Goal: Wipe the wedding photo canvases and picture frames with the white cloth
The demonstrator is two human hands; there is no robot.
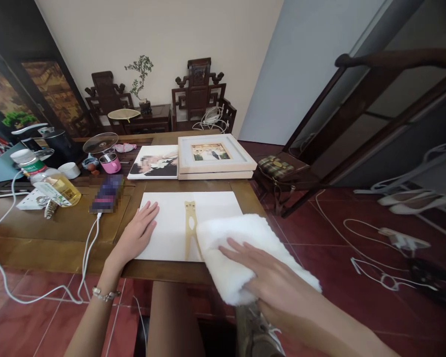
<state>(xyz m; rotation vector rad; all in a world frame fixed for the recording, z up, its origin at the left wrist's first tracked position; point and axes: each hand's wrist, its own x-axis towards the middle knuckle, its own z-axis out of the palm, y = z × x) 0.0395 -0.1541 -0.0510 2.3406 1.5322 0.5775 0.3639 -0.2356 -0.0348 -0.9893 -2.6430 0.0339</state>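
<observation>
In front of me on the wooden table lies a white board (167, 233) with a gold-coloured forked stand (189, 223) running down its middle. My left hand (139, 229) rests flat on the board's left side, fingers stretched out. On the right, my right hand (254, 265) presses on a fluffy white cloth (226, 228), with part of the hand tucked into its fold. The cloth covers the board's lower right corner and hangs past the table edge. What the cloth covers, including one leg of the stand, is hidden.
Behind the board are a photo panel (156, 163) and stacked light-wood picture frames (217, 171). To the left are a phone (107, 193) on a white cable, an oil bottle (55, 183), a pink cup (110, 163) and a power strip (31, 201). A dark chair (293, 168) stands at right.
</observation>
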